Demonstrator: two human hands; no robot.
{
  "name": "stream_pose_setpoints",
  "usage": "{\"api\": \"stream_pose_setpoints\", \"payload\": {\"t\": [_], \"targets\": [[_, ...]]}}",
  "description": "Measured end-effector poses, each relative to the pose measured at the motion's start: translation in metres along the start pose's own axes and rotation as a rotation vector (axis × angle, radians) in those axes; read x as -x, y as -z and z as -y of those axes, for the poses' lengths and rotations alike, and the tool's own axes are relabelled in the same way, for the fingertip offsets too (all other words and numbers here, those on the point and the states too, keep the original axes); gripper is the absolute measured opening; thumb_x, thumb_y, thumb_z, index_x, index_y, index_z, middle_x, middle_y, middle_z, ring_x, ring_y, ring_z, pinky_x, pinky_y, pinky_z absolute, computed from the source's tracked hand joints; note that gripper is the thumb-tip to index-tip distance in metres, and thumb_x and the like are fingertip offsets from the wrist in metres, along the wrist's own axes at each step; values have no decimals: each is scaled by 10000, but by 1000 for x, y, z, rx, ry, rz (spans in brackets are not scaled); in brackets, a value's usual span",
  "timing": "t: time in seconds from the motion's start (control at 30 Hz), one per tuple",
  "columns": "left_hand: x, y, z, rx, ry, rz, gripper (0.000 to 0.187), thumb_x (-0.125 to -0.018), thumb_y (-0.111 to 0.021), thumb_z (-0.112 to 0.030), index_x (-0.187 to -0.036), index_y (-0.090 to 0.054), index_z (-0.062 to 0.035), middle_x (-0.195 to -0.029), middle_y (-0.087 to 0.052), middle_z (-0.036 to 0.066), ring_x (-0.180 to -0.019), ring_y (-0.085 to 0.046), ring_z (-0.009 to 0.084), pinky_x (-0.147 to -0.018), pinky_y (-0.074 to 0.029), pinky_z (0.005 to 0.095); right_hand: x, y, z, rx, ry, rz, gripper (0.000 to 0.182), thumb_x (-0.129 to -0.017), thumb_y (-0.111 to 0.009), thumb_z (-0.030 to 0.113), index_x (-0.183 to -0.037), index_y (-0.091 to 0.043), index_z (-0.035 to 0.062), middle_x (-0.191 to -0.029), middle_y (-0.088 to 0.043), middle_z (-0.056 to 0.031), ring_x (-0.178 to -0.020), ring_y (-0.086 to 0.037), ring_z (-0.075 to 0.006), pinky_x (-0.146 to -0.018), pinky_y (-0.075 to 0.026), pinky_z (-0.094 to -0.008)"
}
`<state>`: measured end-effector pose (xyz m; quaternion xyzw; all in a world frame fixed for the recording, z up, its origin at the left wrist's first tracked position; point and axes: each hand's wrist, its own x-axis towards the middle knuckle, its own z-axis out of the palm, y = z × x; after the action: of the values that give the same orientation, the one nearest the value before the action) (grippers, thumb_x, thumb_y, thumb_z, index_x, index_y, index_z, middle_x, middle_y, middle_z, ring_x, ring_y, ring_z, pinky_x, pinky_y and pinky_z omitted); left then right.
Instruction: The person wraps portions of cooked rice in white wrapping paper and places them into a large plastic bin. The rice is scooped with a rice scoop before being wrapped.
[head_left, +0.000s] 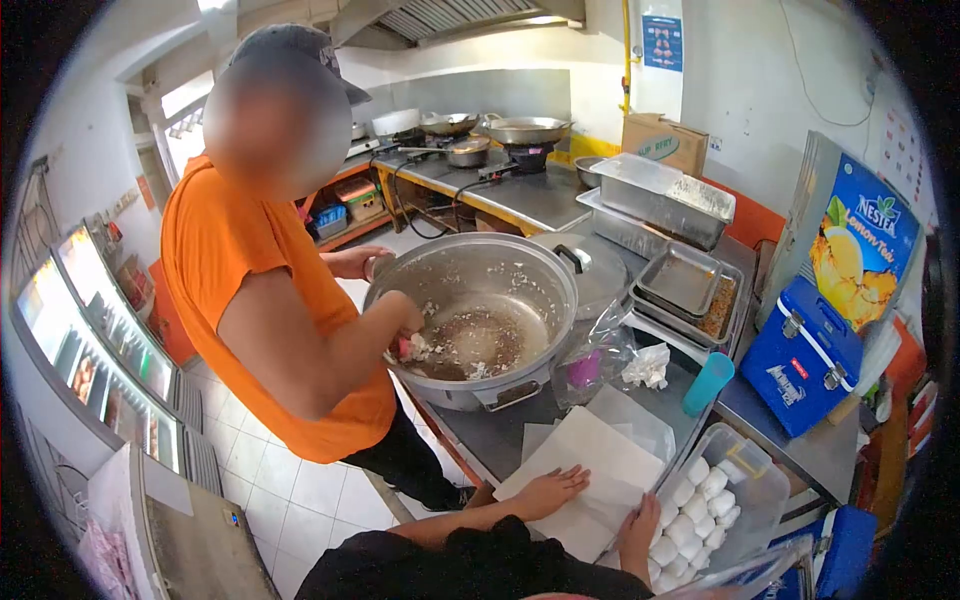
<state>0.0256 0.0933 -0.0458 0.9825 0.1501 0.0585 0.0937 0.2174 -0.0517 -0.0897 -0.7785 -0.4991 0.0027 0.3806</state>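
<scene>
My left hand (555,492) lies flat, fingers apart, on a stack of off-white paper sheets (590,450) at the table's near corner. At the right edge of those sheets my right hand (637,528) is closed, pinching the border of the paper. Just beside it stands a clear plastic box (752,508) holding several rounded white wrapped bundles (690,525). Beyond the sheets are a crumpled clear plastic bag (595,358), a wad of white plastic (647,367) and a teal cup (708,384).
Across the corner, a person in an orange shirt (270,330) reaches into a large metal pot (540,300) with white bits inside. Metal trays (680,280), a blue cooler (803,355) and a lemon tea sign (865,240) stand to the right. Woks (527,130) sit on burners behind.
</scene>
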Motion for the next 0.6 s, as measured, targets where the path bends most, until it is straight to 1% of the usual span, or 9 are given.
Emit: {"api": "stream_pose_setpoints", "payload": {"t": [0.1, 0.17, 0.23, 0.27, 0.33, 0.47, 0.53, 0.57, 0.6], "targets": [[0, 5, -8, 40, 69, 81, 502, -860, -420, -200, -1320, -294, -44, -1418, -210, 83, -1318, -185, 238, -1031, -247, 437, -21, 31, 27, -24, 23, -213, 331, -755, -500, 53, -1073, -470, -33, -1184, -442, -226, -1118, -391, -404, -982, -288, -466], [0, 2, -7, 34, 56, 58, 518, -864, -428, -224, -1329, -280, -48, -1421, -204, 81, -1320, -178, 239, -1038, -222, 444, -31, 32, 49, -128, 196, -95, 329, -771, -488, 67, -1085, -469, -30, -1184, -443, -226, -1114, -395, -409, -977, -289, -484], [4, -1, -7, 38, 46, 44, 535, -869, -435, -248, -1338, -266, -53, -1424, -197, 80, -1322, -172, 240, -1045, -198, 452, -43, 30, 83, -34, 437, 90, 324, -778, -520, 104, -1071, -476, -27, -1153, -458, -225, -1079, -420, -400, -954, -320, -469], [5, 0, -7, 16, 38, 31, 557, -860, -457, -263, -1338, -262, -53, -1426, -189, 86, -1319, -179, 243, -1047, -194, 450, -38, 21, 84, -24, 432, 97, 324, -778, -520, 104, -1071, -476, -27, -1153, -458, -225, -1079, -420, -400, -954, -320, -469], [9, -1, -6, -9, 23, 8, 581, -851, -479, -278, -1338, -258, -53, -1428, -181, 92, -1317, -186, 245, -1049, -189, 448, -37, -1, 81, -97, 387, 362, 362, -751, -576, 89, -1085, -471, -3, -1096, -463, -213, -1028, -440, -379, -906, -360, -430], [14, -18, 19, 79, 33, 45, 694, -785, -584, -283, -1336, -241, -38, -1421, -179, 132, -1297, -231, 269, -1025, -253, 448, -20, 2, 77, -63, 340, 239, 376, -736, -616, 129, -1055, -473, -9, -1044, -472, -213, -997, -452, -373, -890, -369, -418], [17, -30, 32, 285, 30, -51, 649, -785, -586, -263, -1327, -288, -66, -1374, -301, 120, -1213, -375, 260, -987, -323, 419, -10, 5, 73, -101, 258, 268, 386, -717, -633, 122, -1040, -469, -13, -1018, -469, -210, -985, -455, -365, -873, -378, -405], [15, -29, 38, 284, 29, -51, 649, -785, -586, -263, -1327, -288, -66, -1374, -301, 120, -1213, -375, 260, -987, -323, 419, -6, 0, 63, -101, 244, 269, 336, -712, -636, 112, -992, -493, -6, -1026, -489, -193, -962, -472, -350, -844, -395, -401], [13, -28, 44, 280, -28, -143, 544, -787, -584, -240, -1264, -383, -73, -1291, -404, 106, -1123, -451, 255, -942, -365, 398, -3, -5, 53, -101, 242, 272, 336, -712, -636, 112, -992, -493, -6, -1026, -489, -193, -962, -472, -350, -844, -395, -401]]}}
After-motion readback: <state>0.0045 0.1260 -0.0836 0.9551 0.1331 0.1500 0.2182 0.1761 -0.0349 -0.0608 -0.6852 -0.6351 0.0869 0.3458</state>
